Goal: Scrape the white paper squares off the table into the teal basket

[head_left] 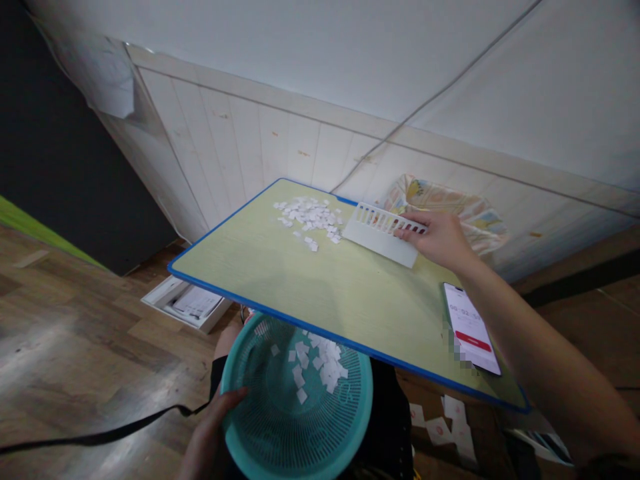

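Note:
My right hand point(440, 237) grips a white slotted plastic plate point(383, 233) by its right end, thumb below and fingers over the slots. The plate is tilted over the yellow-green tabletop point(280, 280), just right of a loose pile of small white paper pieces point(313, 215). My left hand point(217, 417) holds the left rim of a teal plastic basket point(297, 460), thumb over the edge. Inside the basket lie more white paper pieces point(327, 363), mostly toward its far right side. The basket sits under the table's near edge.
A phone point(471, 327) with a lit timer screen lies at the table's right end. Behind the table stands a patterned-lined bin point(450, 197) by the wall. An open white box point(185, 303) is on the floor at left; paper cards point(450, 427) lie at lower right.

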The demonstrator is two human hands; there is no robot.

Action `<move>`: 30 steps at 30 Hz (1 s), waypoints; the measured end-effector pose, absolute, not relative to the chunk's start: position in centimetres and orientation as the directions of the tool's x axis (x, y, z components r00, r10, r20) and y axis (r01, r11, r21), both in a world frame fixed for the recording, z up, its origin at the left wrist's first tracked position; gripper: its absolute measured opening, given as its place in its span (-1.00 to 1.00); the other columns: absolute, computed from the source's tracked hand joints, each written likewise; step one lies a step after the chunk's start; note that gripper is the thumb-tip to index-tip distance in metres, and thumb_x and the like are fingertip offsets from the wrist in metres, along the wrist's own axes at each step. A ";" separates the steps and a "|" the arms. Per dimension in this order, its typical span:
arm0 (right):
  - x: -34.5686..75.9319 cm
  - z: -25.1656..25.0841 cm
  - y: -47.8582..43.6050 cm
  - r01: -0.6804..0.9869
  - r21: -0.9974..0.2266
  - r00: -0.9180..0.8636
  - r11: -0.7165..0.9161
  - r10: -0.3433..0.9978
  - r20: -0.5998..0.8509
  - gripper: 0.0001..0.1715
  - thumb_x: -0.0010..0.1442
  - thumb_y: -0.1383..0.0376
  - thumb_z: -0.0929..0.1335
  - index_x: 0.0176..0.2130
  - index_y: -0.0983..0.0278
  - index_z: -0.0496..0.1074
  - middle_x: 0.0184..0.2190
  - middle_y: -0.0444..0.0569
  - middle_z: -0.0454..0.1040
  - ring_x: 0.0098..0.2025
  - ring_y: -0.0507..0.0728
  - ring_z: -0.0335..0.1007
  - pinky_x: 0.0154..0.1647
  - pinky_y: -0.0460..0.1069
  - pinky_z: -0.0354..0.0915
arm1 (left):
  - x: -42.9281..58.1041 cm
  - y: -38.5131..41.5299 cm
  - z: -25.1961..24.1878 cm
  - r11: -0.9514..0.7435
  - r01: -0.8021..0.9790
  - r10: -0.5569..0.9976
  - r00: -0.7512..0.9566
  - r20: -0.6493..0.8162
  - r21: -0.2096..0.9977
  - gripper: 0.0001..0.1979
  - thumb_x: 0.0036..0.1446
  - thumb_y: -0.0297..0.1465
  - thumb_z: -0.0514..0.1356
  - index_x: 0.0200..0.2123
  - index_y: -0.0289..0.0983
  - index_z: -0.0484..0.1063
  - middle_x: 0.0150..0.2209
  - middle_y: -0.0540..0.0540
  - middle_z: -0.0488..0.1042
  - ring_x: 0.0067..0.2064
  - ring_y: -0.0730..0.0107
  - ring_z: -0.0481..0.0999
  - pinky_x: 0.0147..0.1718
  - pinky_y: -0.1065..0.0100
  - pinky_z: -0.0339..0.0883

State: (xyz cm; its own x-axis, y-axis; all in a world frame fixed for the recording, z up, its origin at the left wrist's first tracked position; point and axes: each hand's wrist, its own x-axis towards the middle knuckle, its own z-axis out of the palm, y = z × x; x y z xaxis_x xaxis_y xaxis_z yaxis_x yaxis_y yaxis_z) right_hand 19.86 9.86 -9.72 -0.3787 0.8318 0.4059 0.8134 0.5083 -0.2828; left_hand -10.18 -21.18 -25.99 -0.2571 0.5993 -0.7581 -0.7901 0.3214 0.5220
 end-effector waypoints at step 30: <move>15.6 -10.5 10.9 0.763 -0.277 -0.460 0.584 0.791 0.404 -0.63 0.20 0.28 0.42 -0.01 0.24 0.66 -0.09 0.02 0.69 -0.10 0.26 0.63 -0.03 0.09 0.43 | -10.1 -21.4 -26.3 0.300 -0.801 0.622 -0.248 -0.743 0.519 -0.09 -0.07 -0.34 0.48 0.39 -0.13 0.35 0.03 -0.17 0.72 0.09 -0.34 0.63 0.08 -0.10 0.51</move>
State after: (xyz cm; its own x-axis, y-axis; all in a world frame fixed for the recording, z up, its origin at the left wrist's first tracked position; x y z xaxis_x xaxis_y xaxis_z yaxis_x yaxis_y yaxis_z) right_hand 15.57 10.86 -10.46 -0.4596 0.7910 0.4038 0.7629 0.5844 -0.2766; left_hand -10.07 -21.40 -26.25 -0.2478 0.6223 -0.7425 -0.8006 0.3001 0.5187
